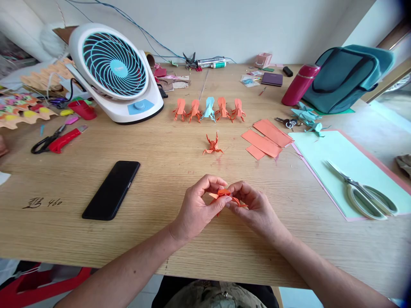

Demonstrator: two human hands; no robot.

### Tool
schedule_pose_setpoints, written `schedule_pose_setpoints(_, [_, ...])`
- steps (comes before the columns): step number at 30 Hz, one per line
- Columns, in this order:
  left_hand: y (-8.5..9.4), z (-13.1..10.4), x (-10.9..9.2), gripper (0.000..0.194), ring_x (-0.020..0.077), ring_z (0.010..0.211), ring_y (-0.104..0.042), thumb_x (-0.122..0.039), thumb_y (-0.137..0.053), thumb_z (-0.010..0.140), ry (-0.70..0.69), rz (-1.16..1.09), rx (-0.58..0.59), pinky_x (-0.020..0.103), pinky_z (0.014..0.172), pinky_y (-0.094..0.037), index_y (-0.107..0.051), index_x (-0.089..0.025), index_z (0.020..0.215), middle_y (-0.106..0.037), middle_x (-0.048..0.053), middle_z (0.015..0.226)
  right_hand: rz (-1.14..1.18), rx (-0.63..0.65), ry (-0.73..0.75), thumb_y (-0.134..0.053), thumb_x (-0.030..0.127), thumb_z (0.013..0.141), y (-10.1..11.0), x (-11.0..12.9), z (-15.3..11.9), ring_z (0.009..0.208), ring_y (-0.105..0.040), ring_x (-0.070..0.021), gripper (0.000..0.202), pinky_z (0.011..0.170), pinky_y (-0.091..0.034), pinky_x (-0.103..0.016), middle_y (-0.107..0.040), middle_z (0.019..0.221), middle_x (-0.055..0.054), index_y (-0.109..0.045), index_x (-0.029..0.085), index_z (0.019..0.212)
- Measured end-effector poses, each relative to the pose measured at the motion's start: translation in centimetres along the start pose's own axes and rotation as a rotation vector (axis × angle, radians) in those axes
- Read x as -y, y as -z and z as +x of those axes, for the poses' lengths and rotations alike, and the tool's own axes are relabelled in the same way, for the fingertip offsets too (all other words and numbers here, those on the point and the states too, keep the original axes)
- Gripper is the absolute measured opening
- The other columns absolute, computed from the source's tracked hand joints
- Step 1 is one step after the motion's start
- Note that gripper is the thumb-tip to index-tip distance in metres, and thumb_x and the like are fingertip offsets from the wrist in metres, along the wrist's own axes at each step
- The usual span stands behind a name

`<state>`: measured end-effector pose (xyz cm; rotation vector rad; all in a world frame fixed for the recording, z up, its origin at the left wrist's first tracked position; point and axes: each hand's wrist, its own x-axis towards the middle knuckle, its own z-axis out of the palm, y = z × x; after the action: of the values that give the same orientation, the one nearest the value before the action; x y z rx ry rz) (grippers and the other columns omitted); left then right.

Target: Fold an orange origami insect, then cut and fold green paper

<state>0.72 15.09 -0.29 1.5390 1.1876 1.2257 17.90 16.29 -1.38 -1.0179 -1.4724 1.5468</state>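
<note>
Between my two hands is a small orange folded-paper figure (224,193), held just above the table near its front edge. My left hand (201,203) pinches its left side with thumb and fingers. On the other side, my right hand (253,207) is closed on a thin folded limb that pokes out below the fingers. Fingertips hide part of the figure. Straight ahead stands an orange origami figure with raised limbs (213,144). Behind it, several orange origami figures (194,110) and one light blue origami figure (208,109) stand in a row.
Orange paper strips (265,143) lie right of centre. Scissors (366,192) rest on pale green paper sheets (324,158). A black phone (111,190) lies to the left, with a red utility knife (66,140) beyond. A fan (117,77), pink bottle (300,84) and teal bag (345,81) stand farther back.
</note>
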Motion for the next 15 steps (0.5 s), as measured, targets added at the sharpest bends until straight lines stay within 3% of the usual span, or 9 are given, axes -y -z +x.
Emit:
schedule_pose_setpoints(4, [0.23,0.17,-0.05,0.031,0.0142,0.082,-0.066,-0.028,-0.077,0.080,0.049,-0.129,0.035,0.026,0.077,-0.054,-0.061,-0.020,0.105,-0.068,0.002,0.092,0.125,-0.034,-0.051,-0.081,0.042,0.078,0.31,-0.54,0.28,0.071,-0.061,-0.0147,0.030,0.067,-0.049,-0.028,-0.067,0.083,-0.001,-0.065,0.021,0.091])
schedule_pose_setpoints(9, [0.45,0.49,-0.02,0.015,0.0147,0.084,-0.066,-0.030,-0.064,0.091,0.056,-0.152,0.040,0.026,0.076,-0.055,-0.063,-0.018,0.100,-0.068,0.005,0.095,0.212,-0.051,-0.067,-0.081,0.039,0.078,0.61,-0.74,0.60,0.070,-0.060,-0.0129,0.025,0.068,-0.048,-0.026,-0.068,0.078,-0.001,-0.066,0.019,0.084])
schedule_pose_setpoints(15, [0.46,0.48,-0.02,0.011,0.0135,0.082,-0.065,-0.025,-0.062,0.092,0.094,-0.129,0.026,0.025,0.075,-0.054,-0.064,-0.016,0.098,-0.067,0.004,0.094,0.238,-0.049,-0.047,-0.082,0.038,0.077,0.57,-0.44,0.55,0.066,-0.059,-0.0122,0.024,0.066,-0.048,-0.026,-0.067,0.073,0.001,-0.066,0.019,0.082])
